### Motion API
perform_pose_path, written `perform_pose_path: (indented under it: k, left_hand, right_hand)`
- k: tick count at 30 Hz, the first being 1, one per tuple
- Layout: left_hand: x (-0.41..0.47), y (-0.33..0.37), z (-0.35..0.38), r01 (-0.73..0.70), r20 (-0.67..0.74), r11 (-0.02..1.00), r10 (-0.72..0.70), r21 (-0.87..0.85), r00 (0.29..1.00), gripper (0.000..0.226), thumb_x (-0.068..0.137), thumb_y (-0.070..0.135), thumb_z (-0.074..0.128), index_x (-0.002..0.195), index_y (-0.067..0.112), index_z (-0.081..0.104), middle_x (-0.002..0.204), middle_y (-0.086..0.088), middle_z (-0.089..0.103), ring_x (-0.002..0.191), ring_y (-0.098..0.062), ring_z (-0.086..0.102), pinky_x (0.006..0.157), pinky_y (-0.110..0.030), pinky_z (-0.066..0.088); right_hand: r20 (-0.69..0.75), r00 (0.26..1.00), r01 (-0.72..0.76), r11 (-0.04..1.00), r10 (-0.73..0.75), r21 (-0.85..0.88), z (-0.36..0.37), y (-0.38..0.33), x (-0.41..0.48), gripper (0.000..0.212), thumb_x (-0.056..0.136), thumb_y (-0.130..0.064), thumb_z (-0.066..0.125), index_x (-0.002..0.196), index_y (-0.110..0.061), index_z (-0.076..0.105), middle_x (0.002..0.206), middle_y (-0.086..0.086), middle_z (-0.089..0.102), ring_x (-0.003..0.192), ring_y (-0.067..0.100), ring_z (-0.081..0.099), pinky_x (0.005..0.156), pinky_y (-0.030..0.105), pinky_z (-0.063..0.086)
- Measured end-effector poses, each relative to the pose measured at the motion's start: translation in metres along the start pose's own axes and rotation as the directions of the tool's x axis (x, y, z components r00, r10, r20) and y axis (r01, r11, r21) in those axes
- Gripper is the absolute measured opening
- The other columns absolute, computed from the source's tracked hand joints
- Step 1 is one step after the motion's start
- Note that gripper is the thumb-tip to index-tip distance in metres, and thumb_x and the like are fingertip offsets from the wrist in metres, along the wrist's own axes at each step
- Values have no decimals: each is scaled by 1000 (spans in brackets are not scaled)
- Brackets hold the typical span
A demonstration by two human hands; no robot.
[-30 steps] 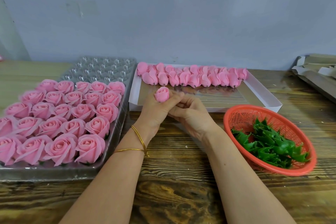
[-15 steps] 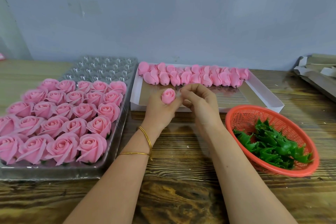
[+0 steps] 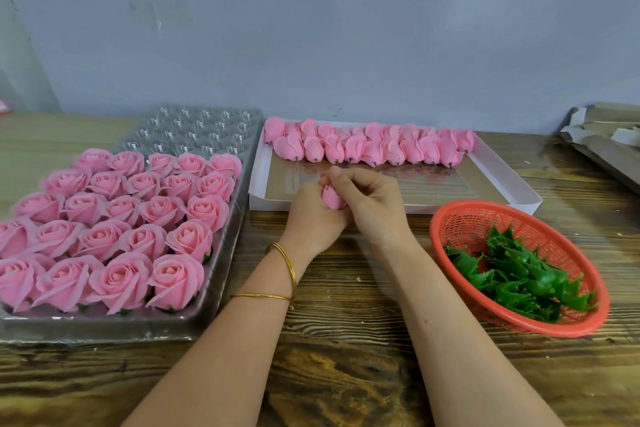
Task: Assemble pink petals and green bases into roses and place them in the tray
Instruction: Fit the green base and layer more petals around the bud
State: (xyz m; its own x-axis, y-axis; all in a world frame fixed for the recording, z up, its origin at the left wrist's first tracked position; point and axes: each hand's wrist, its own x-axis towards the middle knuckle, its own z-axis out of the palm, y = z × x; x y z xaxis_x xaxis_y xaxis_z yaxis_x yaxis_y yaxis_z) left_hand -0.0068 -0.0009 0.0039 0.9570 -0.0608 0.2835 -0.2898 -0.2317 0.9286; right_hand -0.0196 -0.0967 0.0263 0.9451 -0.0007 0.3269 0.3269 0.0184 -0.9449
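A pink bud (image 3: 333,197) is held between both hands, just in front of the white box (image 3: 512,199), above the table (image 3: 346,374). Its long axis is kept roughly upright, and the stem end is hidden in the palms. It is cupped from the left by the left hand (image 3: 311,218), with the fingers curled round it. The right hand (image 3: 375,206) is pressed to its right side, fingertips pinched over its top. Whether a base is already fitted cannot be told. The green bases (image 3: 519,276) are heaped in the red basket (image 3: 446,222), nearer the right hand. The tray (image 3: 194,135) of finished roses (image 3: 121,229) is set to the left, its far cells unfilled.
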Motion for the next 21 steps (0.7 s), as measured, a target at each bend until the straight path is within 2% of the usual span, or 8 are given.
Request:
perform_pose_path:
  k: [4,6,10,13,18,21]
  left_hand:
    - [0,1,1,-4,-17,1000,3,-20,1000,10,75,20,70,68,26,64,64,7,69,65,-5,66,56,-21,51]
    - [-1,2,1,-4,-14,999,4,-33,1000,17,77,18,70,64,27,63,59,12,67,60,0,63,54,-17,49]
    - [-2,3,1,0,8,1000,0,-1,1000,23,81,11,70,66,28,64,59,15,66,63,6,63,57,-12,49]
    - [-2,3,1,11,23,1000,-11,23,1000,28,81,8,68,63,29,63,56,16,64,61,8,61,54,-11,47]
    - [-3,4,1,7,51,1000,-8,3,999,29,77,6,72,68,33,64,62,26,66,67,12,62,54,-5,43]
    - [-5,6,1,-11,62,1000,9,21,998,30,75,5,75,73,33,64,64,19,66,69,12,62,56,-5,45]
  right_hand:
    - [-1,999,-44,999,44,19,2,1,-1,25,98,-17,56,81,-17,74,79,-6,72,81,3,63,77,16,49]
    - [-5,997,-77,995,78,61,2,0,-2,26,99,-20,54,84,-15,74,82,-3,72,84,5,64,80,18,49]
    - [49,987,-159,983,155,91,1,-1,-2,29,100,-22,50,92,-9,74,90,4,73,90,8,66,86,19,49]
    - [92,974,-214,973,206,91,3,-1,-2,30,101,-24,48,96,-10,74,94,3,74,93,7,67,92,21,48]
    - [110,957,-279,953,267,116,1,0,-2,29,100,-24,49,97,-15,76,101,4,75,104,16,67,106,38,45]
    - [131,950,-299,945,282,136,-2,1,-1,27,95,-24,52,98,-16,77,103,7,75,107,21,67,106,43,45]
